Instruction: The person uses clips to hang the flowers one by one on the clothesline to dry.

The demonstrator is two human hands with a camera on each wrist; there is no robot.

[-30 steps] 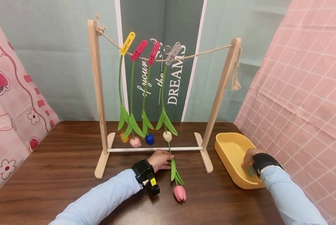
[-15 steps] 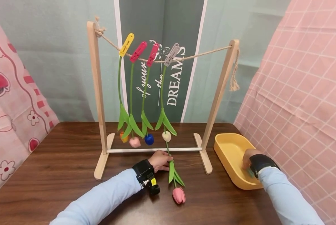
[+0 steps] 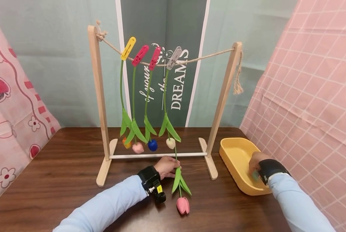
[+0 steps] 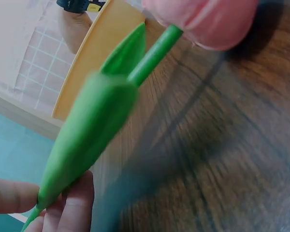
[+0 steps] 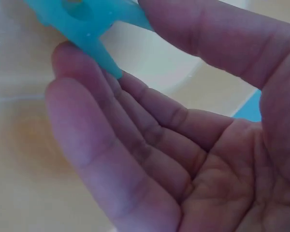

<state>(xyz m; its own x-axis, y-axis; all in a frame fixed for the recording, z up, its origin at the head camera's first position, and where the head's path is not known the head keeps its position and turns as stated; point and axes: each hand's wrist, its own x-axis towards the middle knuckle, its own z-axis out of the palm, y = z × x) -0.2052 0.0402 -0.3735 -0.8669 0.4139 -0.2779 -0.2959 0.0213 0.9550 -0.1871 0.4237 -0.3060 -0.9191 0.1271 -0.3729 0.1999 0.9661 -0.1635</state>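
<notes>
My left hand (image 3: 166, 166) pinches the green stem of a pink artificial tulip (image 3: 183, 205) between thumb and fingers, just above its leaves. The bloom points down toward the near side, low over the table. Over at the right, my right hand (image 3: 254, 160) reaches into a yellow basin (image 3: 236, 149). There it pinches a teal clothespin (image 5: 87, 30), the thumb on one leg and the fingertips against the other. In the head view, most of that clothespin is hidden behind the hand.
A wooden stand (image 3: 99, 93) carries a sagging rope (image 3: 210, 56). Yellow, red and grey clothespins clip several upside-down tulips to it, a white tulip (image 3: 170, 143) nearest my left hand. A white bar (image 3: 138, 156) joins the stand's feet. Pink cloth (image 3: 309, 106) borders the right side.
The pink tulip's bloom has shifted slightly toward the near side as my left hand turns the stem. My right hand stays in the basin with the teal clothespin. The head view has shifted slightly.
</notes>
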